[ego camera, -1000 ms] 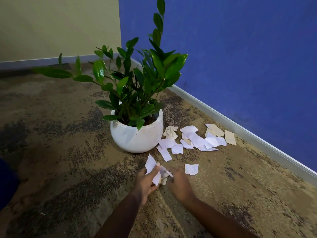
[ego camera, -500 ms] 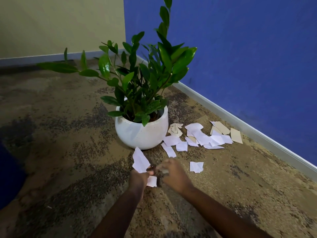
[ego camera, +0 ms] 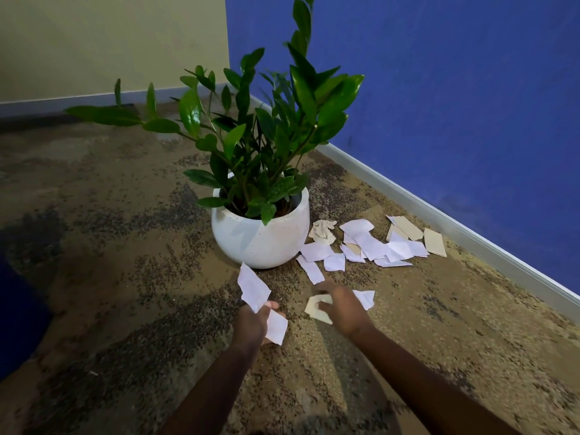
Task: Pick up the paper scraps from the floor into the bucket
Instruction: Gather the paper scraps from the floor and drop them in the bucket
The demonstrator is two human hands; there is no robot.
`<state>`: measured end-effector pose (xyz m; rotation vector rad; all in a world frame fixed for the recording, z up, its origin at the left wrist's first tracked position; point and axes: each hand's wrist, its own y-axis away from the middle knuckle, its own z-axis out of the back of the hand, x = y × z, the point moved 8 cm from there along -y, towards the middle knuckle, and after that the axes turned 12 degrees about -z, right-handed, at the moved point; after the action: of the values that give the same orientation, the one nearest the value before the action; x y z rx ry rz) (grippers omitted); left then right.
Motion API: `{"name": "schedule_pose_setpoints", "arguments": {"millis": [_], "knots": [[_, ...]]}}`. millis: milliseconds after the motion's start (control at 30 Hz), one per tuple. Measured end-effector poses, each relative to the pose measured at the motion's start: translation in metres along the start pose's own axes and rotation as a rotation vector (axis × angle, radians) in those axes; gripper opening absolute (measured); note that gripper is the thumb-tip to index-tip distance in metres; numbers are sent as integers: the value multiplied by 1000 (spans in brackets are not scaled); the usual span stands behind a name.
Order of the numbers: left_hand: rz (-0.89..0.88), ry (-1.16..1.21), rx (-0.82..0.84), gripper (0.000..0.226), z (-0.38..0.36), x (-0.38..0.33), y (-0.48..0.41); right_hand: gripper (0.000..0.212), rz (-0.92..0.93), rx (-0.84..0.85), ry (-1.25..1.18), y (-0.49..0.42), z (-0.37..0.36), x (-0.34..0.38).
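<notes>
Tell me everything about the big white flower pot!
The round white plant pot looks like speckled ceramic or stone, wide in the belly and narrower at its open rim. It stands upright on the mottled brown carpet near the room's corner. A leafy green plant with glossy leaves grows out of it. White paper scraps lie right beside its base on the right; whether they touch it is unclear. Neither hand touches it.

The right hand (ego camera: 340, 309) is looking smeary – its fingers are blurring over a tan scrap (ego camera: 315, 310) and covering part of a white scrap (ego camera: 365, 298). Both arms are running off the bottom edge. The plant's (ego camera: 266, 136) top leaf is getting cut off
</notes>
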<state>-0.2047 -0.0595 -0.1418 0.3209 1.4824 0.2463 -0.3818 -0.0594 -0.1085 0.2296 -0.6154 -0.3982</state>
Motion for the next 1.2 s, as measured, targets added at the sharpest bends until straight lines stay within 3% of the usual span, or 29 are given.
{"name": "schedule_pose_setpoints", "arguments": {"millis": [133,267,467,600,667,800,967,1200], "knots": [[10,-15,30,35,-6,-1,1,51,-209,-124,18,-6,34,-41],[56,-5,66,31,-11,0,4,51,-356,-113,136,-14,43,-71],[82,-12,72,21,1,4,3,42,-404,-102,220,-19,44,-79],[44,-121,75,41,23,1,-2,39,-410,-80,32,-15,46,-80],[13,-159,93,39,34,-8,1,24,-403,-104,-36,-8,48,-79],[-60,-273,106,19,60,-31,9,12,-267,-101,-143,9,37,-44],[-137,-354,-6,36,108,-54,13,26,29,43,-134,32,3,51],[-221,-527,-25,36,166,-110,27,18,337,177,-75,68,-28,197]]}}
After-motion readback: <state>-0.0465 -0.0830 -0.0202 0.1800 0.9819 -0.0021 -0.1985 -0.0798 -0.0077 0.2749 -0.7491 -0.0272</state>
